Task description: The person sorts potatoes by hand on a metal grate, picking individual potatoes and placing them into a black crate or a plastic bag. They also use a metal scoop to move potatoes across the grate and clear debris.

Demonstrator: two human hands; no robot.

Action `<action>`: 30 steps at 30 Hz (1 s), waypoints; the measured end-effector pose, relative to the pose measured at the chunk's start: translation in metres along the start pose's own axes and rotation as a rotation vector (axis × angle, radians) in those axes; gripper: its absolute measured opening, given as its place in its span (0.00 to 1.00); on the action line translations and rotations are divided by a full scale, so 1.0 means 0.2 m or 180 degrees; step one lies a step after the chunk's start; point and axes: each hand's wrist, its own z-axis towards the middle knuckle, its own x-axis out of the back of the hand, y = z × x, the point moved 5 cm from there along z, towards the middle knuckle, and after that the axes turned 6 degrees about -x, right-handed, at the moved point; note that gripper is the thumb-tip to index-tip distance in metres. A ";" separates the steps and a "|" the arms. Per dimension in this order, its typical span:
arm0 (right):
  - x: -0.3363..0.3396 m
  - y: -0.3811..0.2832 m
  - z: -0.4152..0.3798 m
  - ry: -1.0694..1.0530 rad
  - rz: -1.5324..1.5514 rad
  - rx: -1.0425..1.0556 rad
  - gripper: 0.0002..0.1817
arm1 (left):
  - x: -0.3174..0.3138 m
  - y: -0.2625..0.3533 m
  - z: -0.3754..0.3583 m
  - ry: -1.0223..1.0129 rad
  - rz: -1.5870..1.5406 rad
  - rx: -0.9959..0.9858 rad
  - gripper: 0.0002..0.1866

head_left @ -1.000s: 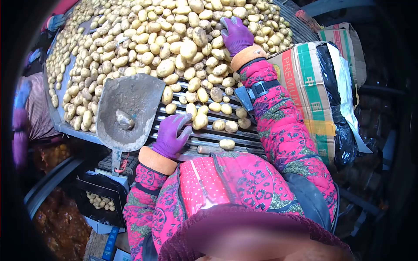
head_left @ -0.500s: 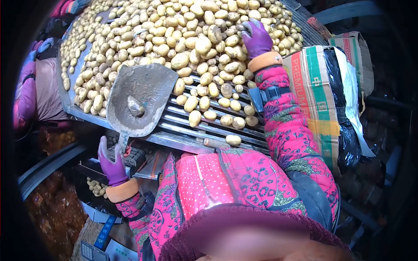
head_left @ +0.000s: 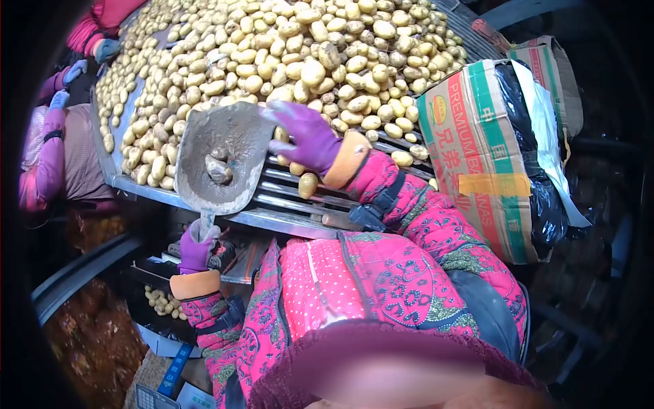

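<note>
A grey, dirt-stained scoop [head_left: 197, 150] lies at the near edge of the potato pile, with a couple of dark lumps [head_left: 219, 170] in its pan. My left hand [head_left: 195, 249], in a purple glove, is closed round the scoop's short handle [head_left: 207, 219]. My right hand [head_left: 306, 135], also gloved in purple, is beside the pan's right edge with its fingers spread. It is over the metal slats [head_left: 289, 187], and a single potato [head_left: 308, 185] lies just below it. Potatoes [head_left: 300, 41] are heaped beyond both hands.
A cardboard box [head_left: 470, 163] with black plastic stands to the right of the sorting table [head_left: 272, 223]. Two people work at the left side, one with a gloved hand [head_left: 107, 50] by the potatoes. Below left is a container with small potatoes [head_left: 163, 300].
My right hand has come from the far right of the pile left and nearer, to the scoop's edge. My left hand has closed on the handle, and the scoop has shifted slightly right.
</note>
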 end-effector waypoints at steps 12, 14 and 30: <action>0.34 0.58 0.28 0.0484 -0.1288 -0.0957 0.30 | 0.04 -0.24 -0.05 0.0461 -0.0970 -0.0356 0.16; 0.24 0.51 0.29 0.0185 -0.1590 -0.0980 0.31 | 0.05 -0.23 -0.09 0.0893 -0.1321 -0.0384 0.19; 0.43 0.55 0.13 0.0780 -0.2518 -0.0158 0.18 | -0.04 -0.14 0.01 0.0974 -0.1151 -0.0334 0.18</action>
